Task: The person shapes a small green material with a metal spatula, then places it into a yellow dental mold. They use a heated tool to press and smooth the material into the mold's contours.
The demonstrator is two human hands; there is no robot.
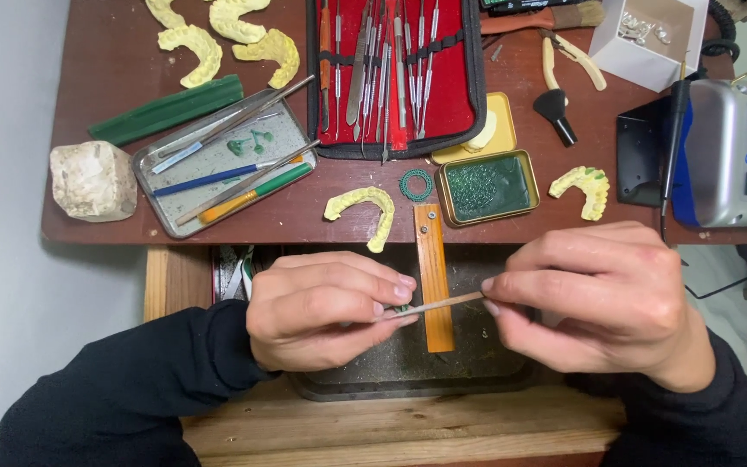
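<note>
A thin metal tool (432, 304) spans between 2 hands: left hand (326, 307) and right hand (585, 294) each pinch 1 end.

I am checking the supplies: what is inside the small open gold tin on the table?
The gold tin holds a layer of green material with a fine textured pattern, filling it nearly edge to edge. Its bottom is covered, so anything beneath cannot be seen. Its lid lies behind, partly hidden.

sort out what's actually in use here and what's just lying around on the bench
In use: left hand and right hand, each gripping one end of a thin metal tool; the wooden bench peg beneath it.

Lying about: yellow dental cast, instrument roll, metal tray, green wax tin, plaster block.
</note>
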